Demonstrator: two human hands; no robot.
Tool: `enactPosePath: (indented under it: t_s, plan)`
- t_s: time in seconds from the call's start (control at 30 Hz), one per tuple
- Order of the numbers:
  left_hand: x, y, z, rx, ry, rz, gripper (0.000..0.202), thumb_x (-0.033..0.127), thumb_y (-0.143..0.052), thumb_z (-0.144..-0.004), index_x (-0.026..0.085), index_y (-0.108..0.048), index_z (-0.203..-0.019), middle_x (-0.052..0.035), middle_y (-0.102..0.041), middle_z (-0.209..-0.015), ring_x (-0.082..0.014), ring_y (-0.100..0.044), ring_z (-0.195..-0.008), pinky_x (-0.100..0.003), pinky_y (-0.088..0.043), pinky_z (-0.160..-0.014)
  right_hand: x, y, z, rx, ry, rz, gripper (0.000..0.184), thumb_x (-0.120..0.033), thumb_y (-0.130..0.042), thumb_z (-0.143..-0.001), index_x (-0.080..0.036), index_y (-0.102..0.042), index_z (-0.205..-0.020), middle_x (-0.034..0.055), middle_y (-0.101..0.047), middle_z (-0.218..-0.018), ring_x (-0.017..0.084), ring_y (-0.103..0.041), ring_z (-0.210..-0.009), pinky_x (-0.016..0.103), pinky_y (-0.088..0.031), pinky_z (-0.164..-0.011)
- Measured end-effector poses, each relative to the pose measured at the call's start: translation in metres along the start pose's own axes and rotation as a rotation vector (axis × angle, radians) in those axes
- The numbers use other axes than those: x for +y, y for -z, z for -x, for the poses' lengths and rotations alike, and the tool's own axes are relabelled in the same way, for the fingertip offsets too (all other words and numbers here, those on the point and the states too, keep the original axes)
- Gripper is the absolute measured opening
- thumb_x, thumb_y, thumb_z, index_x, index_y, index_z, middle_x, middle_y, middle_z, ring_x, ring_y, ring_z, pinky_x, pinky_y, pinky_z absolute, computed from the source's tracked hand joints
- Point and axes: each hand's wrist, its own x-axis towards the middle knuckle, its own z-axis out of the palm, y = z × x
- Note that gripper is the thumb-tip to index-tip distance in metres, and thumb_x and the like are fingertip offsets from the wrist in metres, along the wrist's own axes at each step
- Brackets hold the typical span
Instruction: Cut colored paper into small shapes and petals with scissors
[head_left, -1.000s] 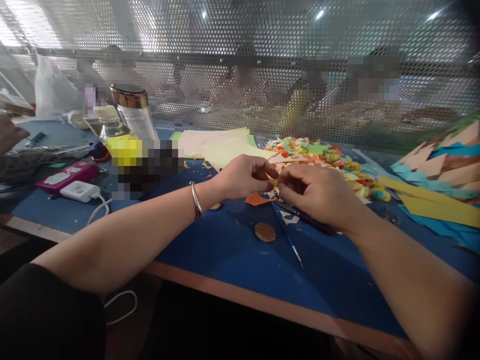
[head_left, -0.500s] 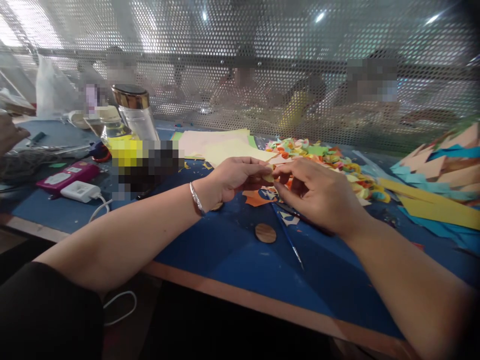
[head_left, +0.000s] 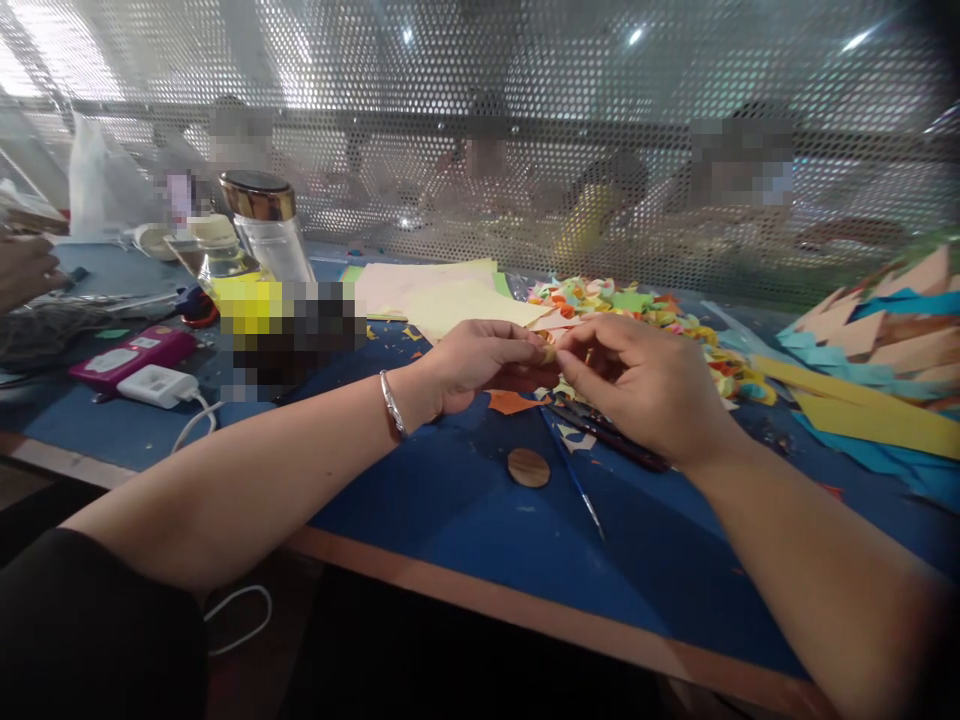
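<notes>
Over the blue table [head_left: 450, 520], my left hand [head_left: 487, 365] and my right hand [head_left: 637, 385] meet fingertip to fingertip. Both pinch a small pale yellow piece of paper [head_left: 550, 354], mostly covered by the fingers. Below them lie a round wooden disc [head_left: 529, 467] and a thin blue paintbrush [head_left: 576, 470]. An orange paper scrap [head_left: 516, 402] is under the fingers, and a dark slim tool [head_left: 615, 437] runs beneath my right hand. Behind the hands spreads a heap of small coloured paper pieces [head_left: 637, 300].
Sheets of pale paper [head_left: 420, 290] lie behind my left hand. On the right are stacked cut papers [head_left: 885, 410]. To the left stand a glass bottle [head_left: 270, 235], a white charger [head_left: 157, 385] and a magenta box [head_left: 131, 358]. Another person's hand [head_left: 26, 270] shows at far left.
My hands have shifted slightly, and the yellow paper is now more covered by the fingers. The other person's hand at far left has moved a little. Things on the table stay put.
</notes>
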Motion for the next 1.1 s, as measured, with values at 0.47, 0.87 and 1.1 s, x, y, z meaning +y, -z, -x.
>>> enactPosePath:
  t_s: [0.47,0.87,1.1]
  plan:
    - [-0.004,-0.005,0.006,0.019,-0.227,-0.174,0.014,0.015,-0.079,-0.084,0.012,-0.066,-0.080,-0.0015,-0.073,-0.071,-0.0090,-0.070,-0.068,-0.027,-0.057,-0.078,-0.001,-0.001,-0.002,0.060,-0.012,-0.020,0.010,-0.024,-0.064,-0.089,-0.022,-0.062,-0.079,0.0022,-0.066,-0.074,0.014,-0.056,-0.055,0.032,-0.046,-0.055]
    - [-0.004,0.000,0.001,-0.046,-0.288,-0.266,0.009,0.014,-0.075,-0.087,0.011,-0.067,-0.086,-0.0010,-0.073,-0.074,-0.0099,-0.071,-0.073,-0.030,-0.058,-0.084,0.000,0.000,0.000,0.064,-0.038,-0.028,0.010,-0.026,-0.065,-0.090,-0.022,-0.064,-0.082,0.0021,-0.067,-0.075,0.013,-0.056,-0.054,0.030,-0.044,-0.053]
    - [-0.011,0.005,-0.008,-0.091,-0.385,-0.232,0.008,0.013,-0.071,-0.091,0.011,-0.065,-0.085,-0.0011,-0.072,-0.074,-0.0091,-0.071,-0.073,-0.029,-0.059,-0.083,0.001,0.000,-0.002,0.045,-0.113,-0.050,0.010,-0.031,-0.068,-0.090,-0.021,-0.068,-0.092,0.0033,-0.070,-0.077,0.014,-0.059,-0.055,0.030,-0.047,-0.053]
